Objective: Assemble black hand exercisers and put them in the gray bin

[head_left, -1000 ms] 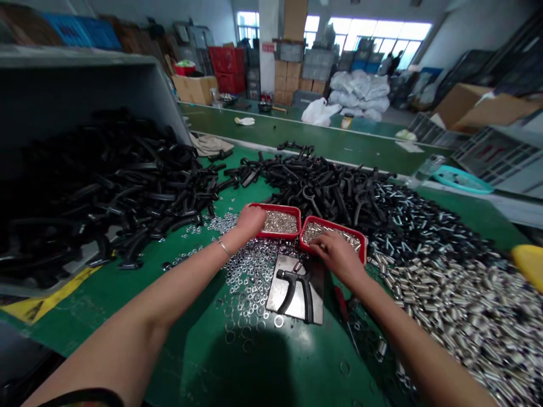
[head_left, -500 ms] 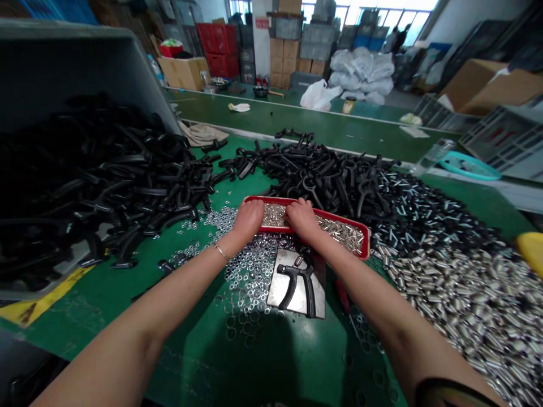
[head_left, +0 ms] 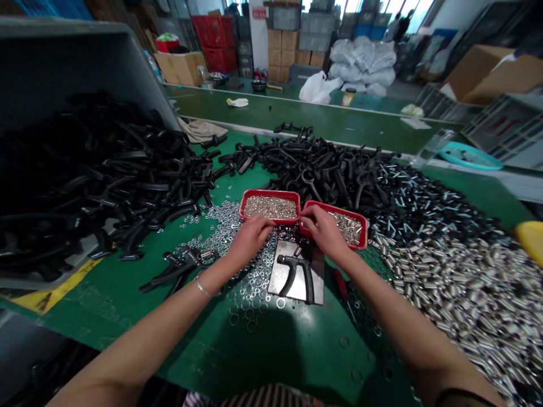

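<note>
My left hand [head_left: 250,236] is just in front of the left red tray [head_left: 292,195], which is full of tiny metal pieces. Its fingertips are pinched together; anything between them is too small to name. Over the left end of the right red tray [head_left: 365,232], which holds small metal pins [head_left: 348,227], my right hand [head_left: 323,230] has its fingers curled into a pinch, contents hidden. Below both hands, a black forked handle part [head_left: 297,274] lies on a metal plate [head_left: 275,285]. Loose shiny rings and nuts [head_left: 254,282] are strewn left of the plate.
Black parts are heaped behind the trays [head_left: 322,169] and in a tipped grey bin [head_left: 139,62]. Metal sleeves [head_left: 432,282] and black pieces with bolts [head_left: 428,203] pile up on the right. A red-handled screwdriver [head_left: 340,284] lies right of the plate.
Both hands have come back toward me, out of the trays. The left hand has left the left tray's contents; the right hand has shifted right to the right tray's end.
</note>
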`<act>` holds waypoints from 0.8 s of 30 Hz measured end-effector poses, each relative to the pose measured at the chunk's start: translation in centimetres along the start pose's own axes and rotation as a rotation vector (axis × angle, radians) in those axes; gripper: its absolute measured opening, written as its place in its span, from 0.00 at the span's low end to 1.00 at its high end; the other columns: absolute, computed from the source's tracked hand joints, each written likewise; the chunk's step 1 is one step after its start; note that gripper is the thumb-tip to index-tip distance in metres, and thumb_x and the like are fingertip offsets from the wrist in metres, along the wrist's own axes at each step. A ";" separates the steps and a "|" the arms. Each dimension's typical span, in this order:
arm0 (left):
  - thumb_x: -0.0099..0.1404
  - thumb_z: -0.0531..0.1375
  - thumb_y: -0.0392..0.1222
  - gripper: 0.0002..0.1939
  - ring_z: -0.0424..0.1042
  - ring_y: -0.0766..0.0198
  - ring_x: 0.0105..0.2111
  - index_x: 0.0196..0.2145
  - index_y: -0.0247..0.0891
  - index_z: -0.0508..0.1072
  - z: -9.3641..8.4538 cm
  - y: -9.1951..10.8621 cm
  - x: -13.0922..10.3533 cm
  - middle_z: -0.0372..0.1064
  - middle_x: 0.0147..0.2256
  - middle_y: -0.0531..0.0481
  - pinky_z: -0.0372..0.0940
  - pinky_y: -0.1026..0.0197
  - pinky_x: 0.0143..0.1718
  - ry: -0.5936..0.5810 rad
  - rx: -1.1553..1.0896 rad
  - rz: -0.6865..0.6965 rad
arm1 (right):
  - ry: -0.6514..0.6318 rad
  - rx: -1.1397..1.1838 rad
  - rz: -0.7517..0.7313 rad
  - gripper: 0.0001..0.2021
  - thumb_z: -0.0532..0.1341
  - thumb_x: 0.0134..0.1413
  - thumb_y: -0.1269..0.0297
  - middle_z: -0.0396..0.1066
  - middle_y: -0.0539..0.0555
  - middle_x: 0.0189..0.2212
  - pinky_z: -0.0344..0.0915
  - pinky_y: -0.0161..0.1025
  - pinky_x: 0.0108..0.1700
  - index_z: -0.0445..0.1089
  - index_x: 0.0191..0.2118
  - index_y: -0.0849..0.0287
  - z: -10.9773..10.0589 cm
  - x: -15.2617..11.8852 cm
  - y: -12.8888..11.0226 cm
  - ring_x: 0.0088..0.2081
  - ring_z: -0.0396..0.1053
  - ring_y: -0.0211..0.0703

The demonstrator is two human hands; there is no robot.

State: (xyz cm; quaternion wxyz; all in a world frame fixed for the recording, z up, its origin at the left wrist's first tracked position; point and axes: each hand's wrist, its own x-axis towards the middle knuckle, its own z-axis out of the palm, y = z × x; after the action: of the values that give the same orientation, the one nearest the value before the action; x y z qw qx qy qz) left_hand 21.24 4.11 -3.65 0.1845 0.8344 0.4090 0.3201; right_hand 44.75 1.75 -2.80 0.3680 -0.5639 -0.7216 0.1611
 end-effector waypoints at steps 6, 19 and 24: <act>0.69 0.61 0.41 0.03 0.71 0.60 0.40 0.37 0.40 0.73 3.2 5.0 -4.6 0.73 0.37 0.51 0.63 0.54 0.45 -0.207 -0.128 -0.036 | -0.085 0.714 0.540 0.11 0.65 0.56 0.55 0.72 0.49 0.26 0.68 0.39 0.33 0.68 0.35 0.57 -1.9 -11.0 -0.8 0.27 0.72 0.41; 0.72 0.55 0.44 0.12 0.66 0.54 0.41 0.37 0.36 0.74 6.3 5.0 -4.5 0.71 0.37 0.45 0.59 0.51 0.45 -0.150 0.345 0.201 | -0.059 1.040 0.706 0.16 0.70 0.50 0.54 0.73 0.50 0.29 0.73 0.41 0.35 0.69 0.37 0.59 -2.0 -15.6 -2.3 0.29 0.71 0.38; 0.74 0.52 0.41 0.12 0.67 0.54 0.43 0.42 0.35 0.74 6.1 4.3 -4.8 0.73 0.42 0.43 0.60 0.50 0.46 -0.192 0.330 0.357 | -0.062 0.890 0.674 0.14 0.68 0.52 0.54 0.70 0.48 0.25 0.71 0.41 0.34 0.69 0.34 0.59 -1.1 -13.8 -1.8 0.26 0.70 0.40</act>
State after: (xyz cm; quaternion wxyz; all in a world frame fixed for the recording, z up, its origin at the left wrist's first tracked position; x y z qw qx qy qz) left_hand 25.64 -2.59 -7.50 0.0247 0.9388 0.2824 0.1958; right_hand 45.60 -11.83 -5.72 0.4772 -0.5488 -0.3742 0.5754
